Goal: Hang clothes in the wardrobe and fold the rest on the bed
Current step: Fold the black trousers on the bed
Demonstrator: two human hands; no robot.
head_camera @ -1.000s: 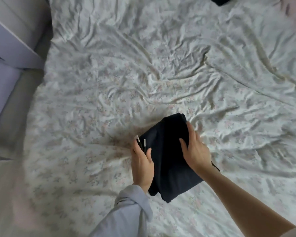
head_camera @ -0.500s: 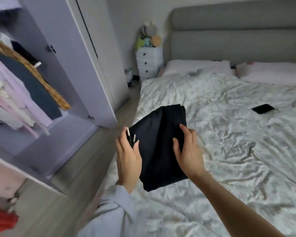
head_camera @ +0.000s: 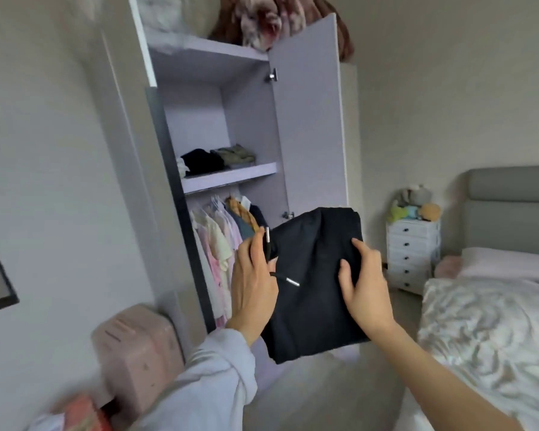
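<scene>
A folded black garment (head_camera: 311, 284) with metal-tipped drawstrings is held up in the air in front of the open wardrobe (head_camera: 227, 126). My left hand (head_camera: 252, 281) grips its left edge, fingers curled round the fabric and a drawstring. My right hand (head_camera: 364, 284) holds its right side, thumb on top and fingers on the cloth. Inside the wardrobe a shelf (head_camera: 231, 177) carries folded clothes, and below it several pale shirts (head_camera: 218, 241) hang on a rail. The bed (head_camera: 492, 325) with its rumpled floral sheet lies at the right.
The wardrobe's open door (head_camera: 308, 119) stands just behind the garment. A pink suitcase (head_camera: 137, 356) sits at the lower left by the wall. A white drawer unit (head_camera: 413, 253) with soft toys on top stands beside the grey headboard (head_camera: 511, 209).
The garment has been lifted off the bed and carried left, held in both hands. The view has swung from the bed up to the open wardrobe.
</scene>
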